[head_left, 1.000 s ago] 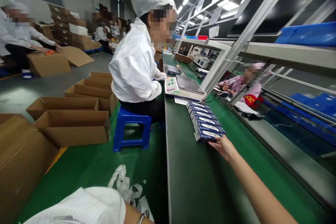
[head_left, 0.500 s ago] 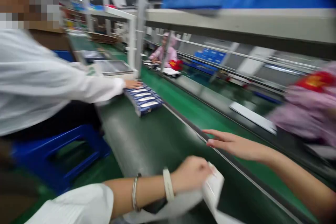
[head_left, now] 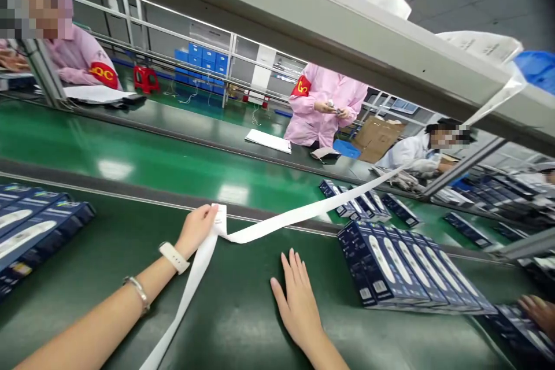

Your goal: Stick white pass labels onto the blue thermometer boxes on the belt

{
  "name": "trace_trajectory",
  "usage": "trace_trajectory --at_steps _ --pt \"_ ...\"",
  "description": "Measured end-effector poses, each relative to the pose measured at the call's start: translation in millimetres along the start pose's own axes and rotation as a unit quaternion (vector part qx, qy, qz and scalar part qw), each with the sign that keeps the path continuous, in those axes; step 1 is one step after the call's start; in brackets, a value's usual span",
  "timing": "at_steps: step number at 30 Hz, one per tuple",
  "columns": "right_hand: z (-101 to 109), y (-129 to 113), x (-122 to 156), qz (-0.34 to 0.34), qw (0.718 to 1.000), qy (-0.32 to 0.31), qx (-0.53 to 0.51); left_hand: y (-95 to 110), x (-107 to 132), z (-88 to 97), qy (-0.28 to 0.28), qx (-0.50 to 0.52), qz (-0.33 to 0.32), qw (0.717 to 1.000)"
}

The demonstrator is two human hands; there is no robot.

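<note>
My left hand [head_left: 197, 231] pinches a white label strip [head_left: 281, 221] near its folded end, over the dark green work surface [head_left: 243, 312]. From there the strip runs up to the shelf at the right, and its other length hangs down toward the bottom edge. My right hand [head_left: 298, 299] is open with fingers stretched out, low over the surface, holding nothing. To its right stands a row of dark blue boxes [head_left: 411, 260] with white oval pictures. More blue boxes [head_left: 39, 231] of the same look lie at the left.
A grey shelf beam [head_left: 347, 40] slants across above the surface. Beyond it, a green conveyor [head_left: 173, 156] carries more blue boxes. Several people in pink [head_left: 327, 92] or white work across from me. Another person's hand [head_left: 537, 312] is at the far right.
The view has swung to the right, away from the person in white. My left hand keeps the strip, now spread out in view. My right hand is now lower over the surface.
</note>
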State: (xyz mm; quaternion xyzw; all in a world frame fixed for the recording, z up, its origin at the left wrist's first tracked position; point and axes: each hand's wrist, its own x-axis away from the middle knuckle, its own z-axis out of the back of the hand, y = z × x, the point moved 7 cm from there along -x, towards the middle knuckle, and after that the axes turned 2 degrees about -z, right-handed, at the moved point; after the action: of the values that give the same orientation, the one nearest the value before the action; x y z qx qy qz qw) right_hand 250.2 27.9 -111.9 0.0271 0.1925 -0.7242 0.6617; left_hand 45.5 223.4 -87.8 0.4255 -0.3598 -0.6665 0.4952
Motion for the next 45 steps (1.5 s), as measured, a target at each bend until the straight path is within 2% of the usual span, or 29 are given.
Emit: trace_trajectory --at_steps 2,3,6,8,13,18,22,27,36,45 --pt "-13 15 -18 -0.017 1.000 0.000 0.019 -1 2 1.4 0.000 0.002 0.004 1.000" --pt "-12 21 -31 -0.019 0.999 0.022 0.023 -1 3 1.2 0.001 0.005 0.005 1.000" --pt "2 43 -76 -0.043 0.988 0.145 0.034 0 6 -2.5 -0.006 0.016 0.001 1.000" --pt "6 60 -108 -0.062 0.981 0.184 0.030 0 6 -5.5 -0.010 0.020 0.001 1.000" --pt "9 107 -184 -0.092 0.978 0.183 0.041 1 7 -10.5 -0.019 0.028 0.007 0.999" --pt "16 149 -227 -0.167 0.962 0.187 0.112 2 9 -13.3 -0.030 0.034 0.009 0.999" --pt "18 178 -237 -0.240 0.939 0.181 0.165 0 9 -12.7 -0.030 0.035 0.019 0.999" --pt "20 201 -229 -0.312 0.912 0.158 0.215 1 11 -11.9 -0.046 0.035 0.030 0.998" --pt "24 212 -223 -0.374 0.890 0.111 0.237 -2 10 -13.6 -0.070 0.033 0.046 0.996" --pt "9 203 -239 -0.388 0.894 0.045 0.221 0 12 -14.3 -0.071 0.028 0.045 0.996"
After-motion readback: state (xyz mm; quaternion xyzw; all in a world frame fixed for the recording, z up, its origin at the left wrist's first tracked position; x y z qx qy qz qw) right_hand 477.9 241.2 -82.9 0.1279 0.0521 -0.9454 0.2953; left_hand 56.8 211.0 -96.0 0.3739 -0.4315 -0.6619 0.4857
